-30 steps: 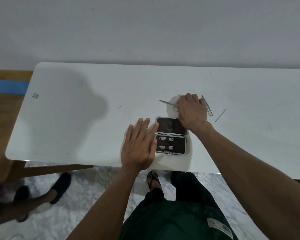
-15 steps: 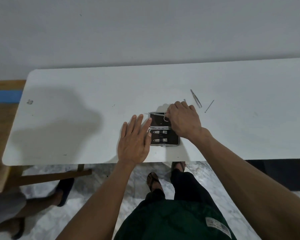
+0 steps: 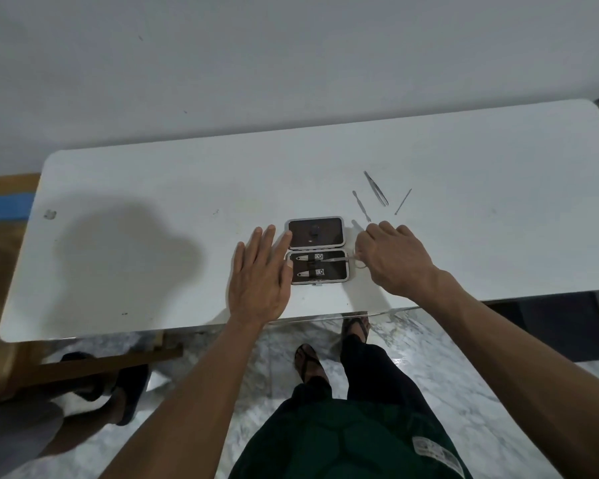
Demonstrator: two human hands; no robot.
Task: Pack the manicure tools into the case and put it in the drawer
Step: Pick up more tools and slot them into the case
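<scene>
— Where is the case (image 3: 317,249)?
— It lies open on the white counter (image 3: 153,202), with two clippers (image 3: 310,265) in the near half.
— And the hands?
— The left hand (image 3: 260,274) is flat, fingers straight, touching the case's left edge. The right hand (image 3: 393,261) pinches small scissors (image 3: 339,260) over the case.

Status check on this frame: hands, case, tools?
Left hand flat, steadying open case. Right hand pinching scissors over it. Three tools loose beyond.
</scene>
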